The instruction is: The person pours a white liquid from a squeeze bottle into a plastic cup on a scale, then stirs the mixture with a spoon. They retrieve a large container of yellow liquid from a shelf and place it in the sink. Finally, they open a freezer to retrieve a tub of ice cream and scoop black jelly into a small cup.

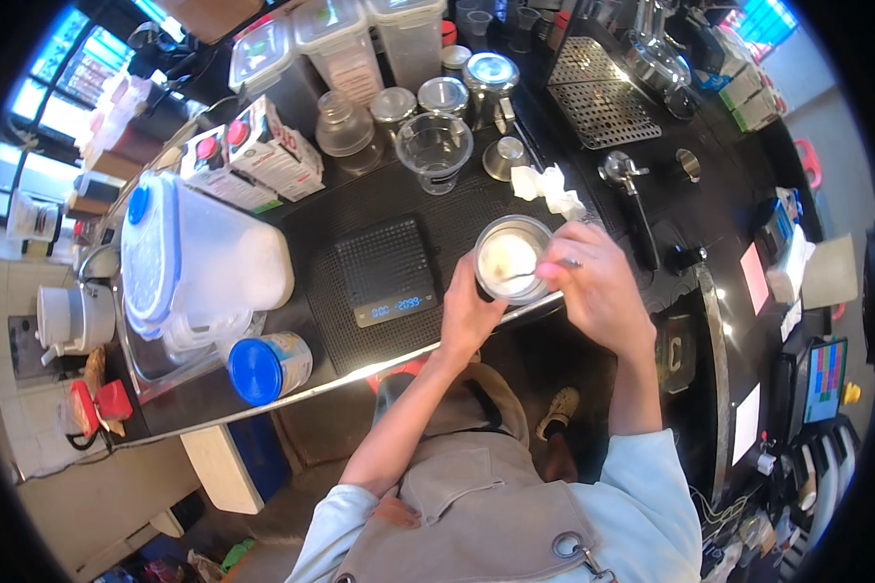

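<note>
My left hand [468, 313] grips a clear plastic cup [487, 240] from its near left side, over the counter's front edge. White, creamy contents [509, 256] show inside it. Between the fingers of my right hand [594, 280] is the handle of a metal spoon [570, 263], whose other end dips into the white contents. To the left of the cup lies a black digital scale [386, 266] with a lit display and nothing on its platform. Behind the cup are crumpled white tissues [547, 186].
Behind the scale stand another clear plastic cup [435, 153], metal jars and drink cartons [273, 149]. A large lidded plastic container [211, 248] and a blue-lidded tin [266, 368] sit at left. A portafilter [633, 208] lies at right, below a perforated drip tray [601, 109].
</note>
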Available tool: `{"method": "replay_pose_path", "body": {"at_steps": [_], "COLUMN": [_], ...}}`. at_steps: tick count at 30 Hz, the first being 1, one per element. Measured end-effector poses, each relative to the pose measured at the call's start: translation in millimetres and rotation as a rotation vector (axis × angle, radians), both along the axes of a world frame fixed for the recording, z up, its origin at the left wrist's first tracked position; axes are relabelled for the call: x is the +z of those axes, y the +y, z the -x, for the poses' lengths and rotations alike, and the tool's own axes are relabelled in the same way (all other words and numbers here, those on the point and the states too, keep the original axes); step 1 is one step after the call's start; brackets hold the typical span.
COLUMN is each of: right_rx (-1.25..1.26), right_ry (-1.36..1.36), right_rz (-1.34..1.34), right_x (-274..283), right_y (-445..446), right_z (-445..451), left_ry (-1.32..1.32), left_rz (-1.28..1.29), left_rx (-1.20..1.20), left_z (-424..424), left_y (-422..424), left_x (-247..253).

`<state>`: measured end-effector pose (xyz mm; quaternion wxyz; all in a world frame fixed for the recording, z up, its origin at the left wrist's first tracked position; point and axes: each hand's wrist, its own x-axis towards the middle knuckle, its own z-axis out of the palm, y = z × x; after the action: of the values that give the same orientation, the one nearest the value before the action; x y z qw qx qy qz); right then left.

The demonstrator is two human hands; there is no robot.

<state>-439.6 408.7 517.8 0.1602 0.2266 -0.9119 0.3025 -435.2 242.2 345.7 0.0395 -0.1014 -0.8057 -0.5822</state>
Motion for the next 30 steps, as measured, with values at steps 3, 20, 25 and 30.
{"method": "replay_pose_path", "body": {"at_steps": [3, 20, 25, 30], "right_rx": [-0.118, 0.017, 0.044, -0.028], "right_ry": [0.056, 0.001, 0.033, 0.07], "right_rz": [-0.013, 0.017, 0.013, 0.022], "right_x": [-3, -14, -12, -8], "right_y": [3, -2, -3, -6], "right_z": [8, 36, 38, 39], "left_ry": [0.047, 0.148, 0.148, 0.144], "left_rz": [-0.032, 0.001, 0.021, 0.007], "left_rx": [0.09, 0.142, 0.132, 0.144], "left_z": [7, 26, 24, 23], "left_y": [13, 20, 20, 18], "left_x": [2, -2, -6, -4]}}
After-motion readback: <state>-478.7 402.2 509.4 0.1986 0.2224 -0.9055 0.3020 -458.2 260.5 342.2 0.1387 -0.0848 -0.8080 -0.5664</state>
